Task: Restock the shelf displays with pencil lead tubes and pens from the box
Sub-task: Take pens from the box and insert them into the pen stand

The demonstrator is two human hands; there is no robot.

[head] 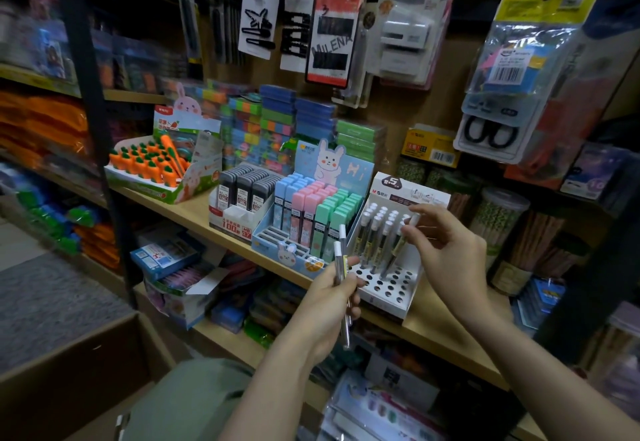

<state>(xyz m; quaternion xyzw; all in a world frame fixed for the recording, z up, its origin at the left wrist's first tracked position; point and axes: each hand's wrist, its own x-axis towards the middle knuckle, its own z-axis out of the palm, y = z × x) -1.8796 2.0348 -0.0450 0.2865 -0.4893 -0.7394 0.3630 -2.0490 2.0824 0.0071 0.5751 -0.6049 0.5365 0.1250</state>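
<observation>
We see the left hand (329,297) raised in front of the wooden shelf (194,210), its fingers curled round a small bundle of white-capped pens (341,267) held almost upright, just beside the white pen display (388,288). The right hand (446,250) reaches in from the right with the wrist bent, thumb and forefinger pinching the cap end of one pen (403,238) that leans over the display's holes. To the left stands the pastel lead-tube display (311,214).
</observation>
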